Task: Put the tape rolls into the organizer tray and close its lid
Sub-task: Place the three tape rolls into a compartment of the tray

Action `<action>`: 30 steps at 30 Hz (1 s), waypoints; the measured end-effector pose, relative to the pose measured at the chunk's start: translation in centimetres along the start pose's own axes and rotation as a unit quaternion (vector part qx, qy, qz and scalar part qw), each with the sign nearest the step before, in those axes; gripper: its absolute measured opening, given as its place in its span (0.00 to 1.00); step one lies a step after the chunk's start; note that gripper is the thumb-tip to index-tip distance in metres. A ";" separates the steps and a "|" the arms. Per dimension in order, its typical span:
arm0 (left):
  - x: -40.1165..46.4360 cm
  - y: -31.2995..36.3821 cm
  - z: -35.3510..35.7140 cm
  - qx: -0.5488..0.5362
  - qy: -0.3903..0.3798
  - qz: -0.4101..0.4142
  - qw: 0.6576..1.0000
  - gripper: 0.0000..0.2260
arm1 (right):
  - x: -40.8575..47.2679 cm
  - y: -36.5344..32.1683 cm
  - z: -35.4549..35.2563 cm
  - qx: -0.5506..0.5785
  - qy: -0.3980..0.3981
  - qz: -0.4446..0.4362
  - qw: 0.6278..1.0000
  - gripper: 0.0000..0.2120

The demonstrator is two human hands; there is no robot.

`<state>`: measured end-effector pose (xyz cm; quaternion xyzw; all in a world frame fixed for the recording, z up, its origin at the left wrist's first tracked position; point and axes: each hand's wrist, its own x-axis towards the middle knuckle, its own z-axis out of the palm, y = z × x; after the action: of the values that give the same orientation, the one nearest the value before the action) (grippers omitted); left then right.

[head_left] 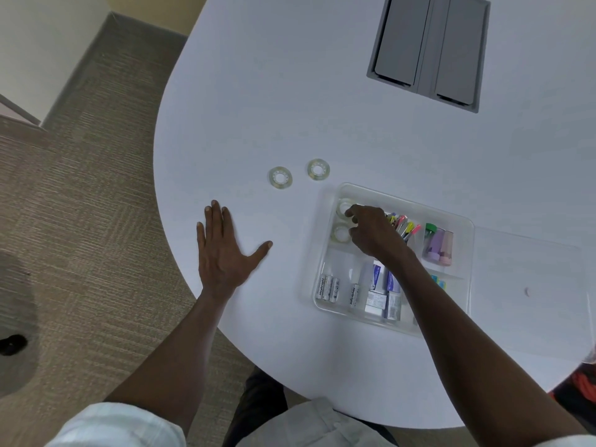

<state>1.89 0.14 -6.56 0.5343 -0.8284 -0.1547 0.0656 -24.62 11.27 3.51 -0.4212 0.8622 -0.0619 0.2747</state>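
Two clear tape rolls lie flat on the white table, one at the left and one at the right, just beyond the clear organizer tray. Two more tape rolls sit in the tray's far-left compartment, the far one and the near one. My right hand is inside that compartment with its fingertips on the far roll; whether it grips the roll is unclear. My left hand rests flat on the table, fingers spread, left of the tray. The tray's clear lid lies open flat to the right.
The tray also holds batteries, small boxes, coloured markers and small bottles. A grey recessed cable hatch sits at the table's far side. The table's curved edge runs close to my left hand, with carpet below.
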 end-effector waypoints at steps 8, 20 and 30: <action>0.0 -0.1 0.2 0.000 0.015 0.001 1.000 0.51 | 1.2 -4.0 -3.4 -0.007 0.185 -0.044 0.982 0.09; 0.1 -0.1 -0.1 -0.003 0.002 -0.005 1.000 0.47 | 9.8 -4.6 -1.4 -0.151 0.008 -0.119 0.981 0.29; 0.1 0.0 -0.1 -0.003 0.002 -0.006 1.000 0.46 | 8.8 -6.5 -1.2 -0.098 0.043 -0.148 0.983 0.20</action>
<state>1.89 -0.01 -6.44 0.5397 -0.8245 -0.1561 0.0677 -25.11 0.34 3.03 -0.5658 0.8034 -0.0348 0.1823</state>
